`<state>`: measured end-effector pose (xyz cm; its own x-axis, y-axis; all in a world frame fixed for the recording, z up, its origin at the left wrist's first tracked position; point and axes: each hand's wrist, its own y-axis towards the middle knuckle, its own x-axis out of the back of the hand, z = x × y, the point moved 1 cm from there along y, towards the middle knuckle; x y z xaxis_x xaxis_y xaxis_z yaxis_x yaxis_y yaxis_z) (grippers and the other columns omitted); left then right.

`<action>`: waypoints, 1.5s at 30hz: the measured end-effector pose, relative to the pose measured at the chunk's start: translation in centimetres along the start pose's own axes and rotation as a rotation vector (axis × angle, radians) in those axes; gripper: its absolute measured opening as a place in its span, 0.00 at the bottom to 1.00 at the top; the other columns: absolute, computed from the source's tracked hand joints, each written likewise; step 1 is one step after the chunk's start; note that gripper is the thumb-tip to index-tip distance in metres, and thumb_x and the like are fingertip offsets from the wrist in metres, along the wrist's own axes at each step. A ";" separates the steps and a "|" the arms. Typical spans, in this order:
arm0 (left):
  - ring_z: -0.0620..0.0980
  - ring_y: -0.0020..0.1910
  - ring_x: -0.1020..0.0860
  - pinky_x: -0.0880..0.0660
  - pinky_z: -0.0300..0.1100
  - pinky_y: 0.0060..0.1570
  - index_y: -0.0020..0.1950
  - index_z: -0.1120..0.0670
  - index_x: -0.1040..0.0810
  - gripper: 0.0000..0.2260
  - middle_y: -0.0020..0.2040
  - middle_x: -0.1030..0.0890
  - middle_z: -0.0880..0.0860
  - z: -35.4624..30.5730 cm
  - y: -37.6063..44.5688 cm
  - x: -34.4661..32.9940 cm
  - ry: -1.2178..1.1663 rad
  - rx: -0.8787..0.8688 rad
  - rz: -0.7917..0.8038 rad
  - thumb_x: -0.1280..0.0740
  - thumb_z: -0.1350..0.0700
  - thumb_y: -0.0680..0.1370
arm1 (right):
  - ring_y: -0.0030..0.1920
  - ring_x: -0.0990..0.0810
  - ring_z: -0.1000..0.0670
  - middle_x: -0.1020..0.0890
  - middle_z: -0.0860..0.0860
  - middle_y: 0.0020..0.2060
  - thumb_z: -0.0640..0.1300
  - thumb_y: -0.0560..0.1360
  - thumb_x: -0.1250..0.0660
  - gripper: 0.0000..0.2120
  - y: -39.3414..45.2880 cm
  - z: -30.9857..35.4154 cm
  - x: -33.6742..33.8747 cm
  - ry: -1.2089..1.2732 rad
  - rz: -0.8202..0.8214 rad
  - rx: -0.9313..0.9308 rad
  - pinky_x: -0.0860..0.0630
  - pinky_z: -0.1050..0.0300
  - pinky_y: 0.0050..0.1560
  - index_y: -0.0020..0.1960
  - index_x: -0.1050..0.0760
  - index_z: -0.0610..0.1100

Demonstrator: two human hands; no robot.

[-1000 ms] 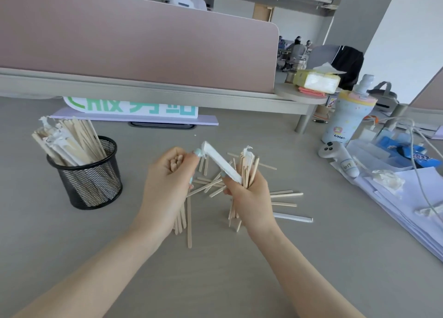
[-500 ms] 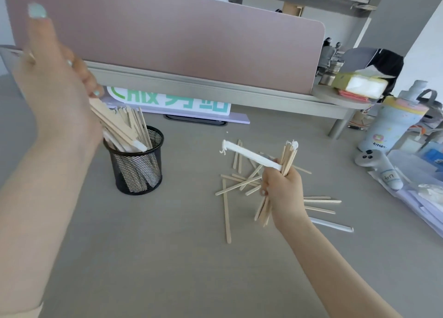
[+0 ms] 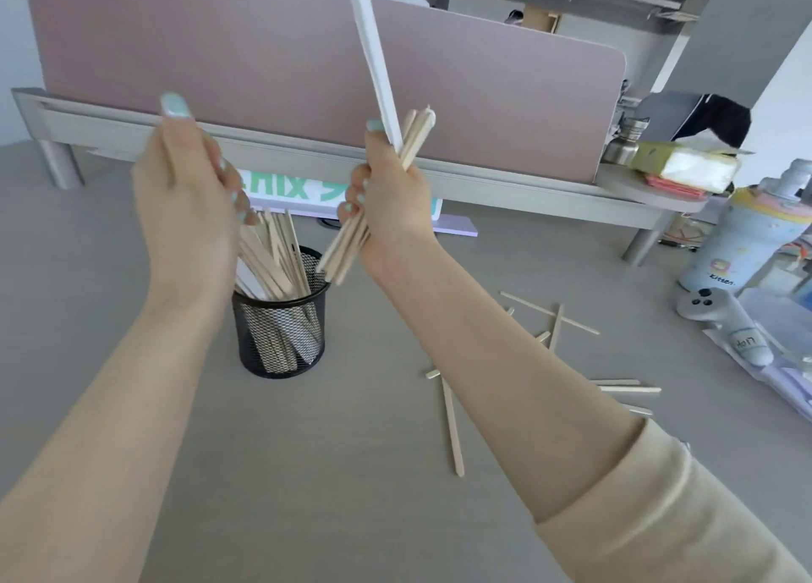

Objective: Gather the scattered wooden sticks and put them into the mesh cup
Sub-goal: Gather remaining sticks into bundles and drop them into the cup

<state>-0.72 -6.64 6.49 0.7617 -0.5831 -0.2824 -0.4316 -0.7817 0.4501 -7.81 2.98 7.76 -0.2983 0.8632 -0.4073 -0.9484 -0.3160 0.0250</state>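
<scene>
The right hand is closed around a bunch of wooden sticks and one long white stick that points up, and the low ends of the bunch hang just over the black mesh cup. The left hand is up above the left side of the cup with its fingers loose, and the cup is full of sticks. More loose sticks lie on the grey table to the right, near a grey controller.

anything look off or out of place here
Yes. The right hand grips a bundle of wooden sticks, with one long white wrapped stick jutting up, askew from the rest. Several loose sticks lie scattered on the desk, outside the mesh cup.
</scene>
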 end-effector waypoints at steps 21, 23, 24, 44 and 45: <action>0.40 0.38 0.21 0.26 0.43 0.49 0.43 0.45 0.27 0.12 0.30 0.20 0.42 -2.6 -0.6 -0.5 0.241 -0.141 0.143 0.47 0.52 0.80 | 0.38 0.31 0.44 0.29 0.49 0.33 0.47 0.75 0.39 0.18 -1.4 -7.1 -0.2 -0.906 0.170 0.335 0.32 0.49 0.47 0.29 0.40 0.47; 0.42 0.38 0.23 0.26 0.38 0.48 0.45 0.46 0.23 0.12 0.35 0.21 0.44 -2.0 -0.6 -0.7 0.420 -0.088 0.272 0.45 0.52 0.79 | 0.47 0.29 0.43 0.28 0.49 0.40 0.47 0.73 0.36 0.12 -1.6 -7.1 0.5 -0.962 0.162 0.364 0.32 0.47 0.54 0.33 0.35 0.47; 0.43 0.37 0.25 0.27 0.36 0.46 0.47 0.45 0.21 0.11 0.36 0.22 0.45 -1.6 -0.6 -0.6 0.556 -0.034 0.372 0.44 0.52 0.79 | 0.51 0.30 0.43 0.28 0.50 0.43 0.47 0.72 0.35 0.09 -1.8 -7.0 0.9 -0.982 0.166 0.370 0.32 0.47 0.57 0.37 0.33 0.47; 0.58 0.76 0.51 0.55 0.60 0.71 0.74 0.57 0.44 0.30 0.76 0.42 0.59 -0.3 -4.2 -2.7 1.275 -0.363 0.542 0.47 0.41 0.78 | 0.55 0.25 0.48 0.24 0.49 0.57 0.49 0.77 0.40 0.10 -3.3 -1.7 25.0 -1.172 -0.386 0.362 0.33 0.58 0.51 0.54 0.25 0.46; 0.59 0.76 0.51 0.54 0.60 0.71 0.74 0.57 0.44 0.30 0.76 0.43 0.59 -0.7 -4.7 -3.2 1.178 -0.441 0.468 0.44 0.42 0.78 | 0.57 0.26 0.46 0.24 0.48 0.58 0.50 0.77 0.41 0.12 -3.6 -1.3 26.6 -1.242 -0.438 0.339 0.33 0.56 0.55 0.55 0.25 0.46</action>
<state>-0.78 -0.94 5.88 0.6421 -0.0637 0.7640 -0.7433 -0.2960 0.6000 -12.17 26.56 -4.40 0.3034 0.7065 0.6394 -0.9152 0.0293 0.4019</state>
